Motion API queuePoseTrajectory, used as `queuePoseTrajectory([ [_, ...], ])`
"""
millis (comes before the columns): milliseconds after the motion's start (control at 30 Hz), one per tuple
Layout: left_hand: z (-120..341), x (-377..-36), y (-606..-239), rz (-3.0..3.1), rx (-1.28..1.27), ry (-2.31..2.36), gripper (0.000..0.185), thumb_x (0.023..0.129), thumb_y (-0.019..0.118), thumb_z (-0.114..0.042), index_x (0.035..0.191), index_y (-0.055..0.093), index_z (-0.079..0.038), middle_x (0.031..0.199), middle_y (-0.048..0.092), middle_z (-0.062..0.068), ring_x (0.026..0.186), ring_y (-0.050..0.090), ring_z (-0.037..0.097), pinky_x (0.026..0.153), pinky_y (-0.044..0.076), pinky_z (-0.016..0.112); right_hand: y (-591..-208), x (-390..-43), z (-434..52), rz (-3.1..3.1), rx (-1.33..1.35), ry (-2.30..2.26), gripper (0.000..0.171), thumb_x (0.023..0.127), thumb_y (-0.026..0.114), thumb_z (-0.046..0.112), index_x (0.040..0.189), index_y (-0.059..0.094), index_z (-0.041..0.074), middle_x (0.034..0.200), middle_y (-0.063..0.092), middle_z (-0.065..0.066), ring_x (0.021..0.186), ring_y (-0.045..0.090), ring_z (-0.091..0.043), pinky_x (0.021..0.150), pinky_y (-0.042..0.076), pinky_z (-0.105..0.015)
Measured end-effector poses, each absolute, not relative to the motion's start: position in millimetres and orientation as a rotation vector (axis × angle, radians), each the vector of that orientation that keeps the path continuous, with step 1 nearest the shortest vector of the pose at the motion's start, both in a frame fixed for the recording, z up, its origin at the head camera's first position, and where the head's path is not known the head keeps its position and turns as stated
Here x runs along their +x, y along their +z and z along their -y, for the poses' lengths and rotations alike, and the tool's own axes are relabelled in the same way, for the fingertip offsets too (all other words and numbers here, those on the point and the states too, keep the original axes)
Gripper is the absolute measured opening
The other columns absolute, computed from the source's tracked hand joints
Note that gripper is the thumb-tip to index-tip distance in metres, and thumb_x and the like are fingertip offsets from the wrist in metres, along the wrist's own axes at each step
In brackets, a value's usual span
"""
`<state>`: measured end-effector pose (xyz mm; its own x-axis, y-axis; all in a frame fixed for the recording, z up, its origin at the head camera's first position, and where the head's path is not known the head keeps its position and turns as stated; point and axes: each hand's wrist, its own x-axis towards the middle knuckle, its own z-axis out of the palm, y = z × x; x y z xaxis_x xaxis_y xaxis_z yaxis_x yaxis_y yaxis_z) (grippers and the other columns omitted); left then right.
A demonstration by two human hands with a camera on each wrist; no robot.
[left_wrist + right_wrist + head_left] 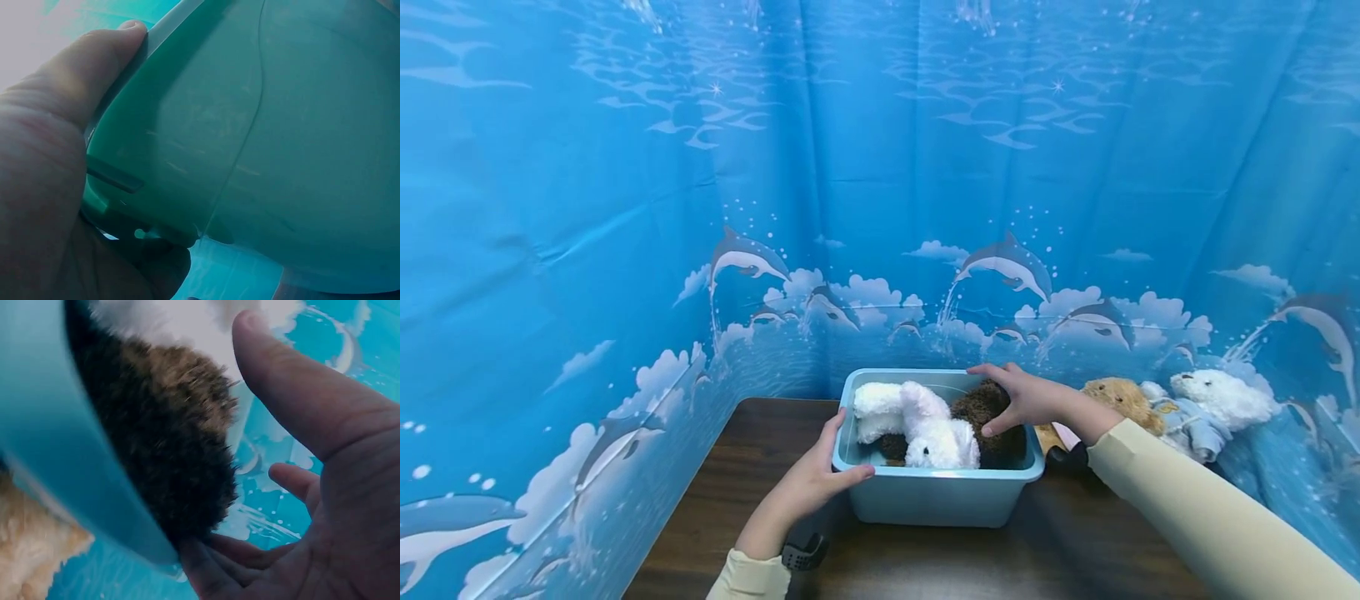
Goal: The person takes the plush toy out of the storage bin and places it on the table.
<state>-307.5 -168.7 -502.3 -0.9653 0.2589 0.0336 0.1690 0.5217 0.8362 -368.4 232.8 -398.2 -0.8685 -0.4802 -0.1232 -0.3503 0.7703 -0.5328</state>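
A light-blue plastic tub (936,498) stands on the dark wooden table. My left hand (811,479) grips the tub at its left end, and in the left wrist view the thumb (119,47) lies along the rim with fingers curled round the edge. Inside the tub lie a white plush toy (936,433) and a brown curly-furred plush toy (981,406) at the right end. Over the brown plush is my right hand (1026,398), thumb and fingers spread wide. Its fingertips are right at the tub's rim in the right wrist view, where the brown fur (169,425) shows beside them.
Right of the tub sit a tan plush toy (1123,402) and a white plush bear (1221,402) in light-blue clothing. A blue curtain (880,167) printed with dolphins hangs behind and around the table (737,467).
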Motion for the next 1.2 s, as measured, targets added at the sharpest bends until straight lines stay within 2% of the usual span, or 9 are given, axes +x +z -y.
queuePoseTrajectory([
  [167, 170, -307, -503, -2.667, 0.384, 1.439, 0.118, 0.091, 0.08, -0.067, 0.176, 0.008, -0.03, 0.182, 0.024, 0.012, 0.162, 0.037, 0.04, 0.123, 0.038, 0.073, -399, -369, -226, -2.727, -0.627, -0.53, 0.105, 0.085, 0.094, 0.041, 0.17, 0.036, 0.021, 0.17, 0.033, -0.03, 0.156, 0.034, -0.059, 0.115, 0.04, -0.08],
  [400, 171, -307, -500, -2.666, 0.369, 1.446, 0.119, 0.089, 0.081, -0.067, 0.176, 0.009, -0.029, 0.182, 0.024, 0.012, 0.162, 0.036, 0.04, 0.123, 0.038, 0.073, -399, -373, -213, -2.733, -0.626, -0.243, 0.107, 0.079, 0.099, 0.04, 0.168, 0.042, 0.022, 0.165, 0.042, -0.029, 0.148, 0.047, -0.053, 0.112, 0.048, -0.075],
  [567, 171, -307, -500, -2.666, 0.375, 1.449, 0.119, 0.089, 0.081, -0.067, 0.176, 0.009, -0.029, 0.182, 0.023, 0.011, 0.163, 0.036, 0.04, 0.124, 0.036, 0.073, -403, -376, -208, -2.828, -0.659, -0.155, 0.101, 0.076, 0.102, 0.038, 0.161, 0.05, 0.017, 0.148, 0.057, -0.025, 0.131, 0.06, -0.045, 0.1, 0.058, -0.067],
  [633, 171, -307, -502, -2.663, 0.38, 1.447, 0.119, 0.09, 0.081, -0.067, 0.176, 0.009, -0.029, 0.182, 0.023, 0.011, 0.163, 0.035, 0.039, 0.125, 0.036, 0.073, -406, -377, -207, -2.854, -0.653, -0.124, 0.1, 0.075, 0.102, 0.041, 0.159, 0.052, 0.019, 0.144, 0.059, -0.023, 0.129, 0.061, -0.043, 0.094, 0.059, -0.068],
  [800, 170, -308, -503, -2.66, 0.381, 1.455, 0.119, 0.09, 0.081, -0.067, 0.176, 0.009, -0.03, 0.182, 0.024, 0.012, 0.163, 0.035, 0.04, 0.124, 0.036, 0.073, -406, -377, -207, -2.857, -0.663, -0.065, 0.101, 0.072, 0.104, 0.042, 0.157, 0.054, 0.02, 0.145, 0.059, -0.023, 0.133, 0.057, -0.045, 0.094, 0.058, -0.071],
  [867, 169, -308, -502, -2.662, 0.377, 1.455, 0.119, 0.09, 0.081, -0.067, 0.176, 0.009, -0.03, 0.182, 0.024, 0.013, 0.163, 0.036, 0.04, 0.124, 0.036, 0.073, -406, -377, -206, -2.869, -0.695, -0.057, 0.094, 0.073, 0.104, 0.036, 0.153, 0.057, 0.019, 0.14, 0.062, -0.021, 0.127, 0.06, -0.042, 0.094, 0.06, -0.066],
  [1000, 169, -307, -501, -2.667, 0.366, 1.447, 0.119, 0.09, 0.081, -0.067, 0.176, 0.008, -0.028, 0.181, 0.025, 0.014, 0.162, 0.037, 0.041, 0.123, 0.038, 0.073, -406, -375, -201, -2.93, -0.698, -0.097, 0.08, 0.076, 0.101, 0.024, 0.147, 0.062, 0.022, 0.133, 0.065, -0.018, 0.108, 0.066, -0.032, 0.085, 0.064, -0.053],
  [1200, 169, -306, -502, -2.657, 0.379, 1.446, 0.119, 0.091, 0.08, -0.067, 0.177, 0.009, -0.026, 0.18, 0.027, 0.014, 0.161, 0.038, 0.043, 0.121, 0.039, 0.075, -402, -364, -195, -2.985, -0.625, -0.166, 0.076, 0.081, 0.098, 0.02, 0.149, 0.064, 0.027, 0.138, 0.061, -0.022, 0.093, 0.066, -0.029, 0.071, 0.06, -0.044],
])
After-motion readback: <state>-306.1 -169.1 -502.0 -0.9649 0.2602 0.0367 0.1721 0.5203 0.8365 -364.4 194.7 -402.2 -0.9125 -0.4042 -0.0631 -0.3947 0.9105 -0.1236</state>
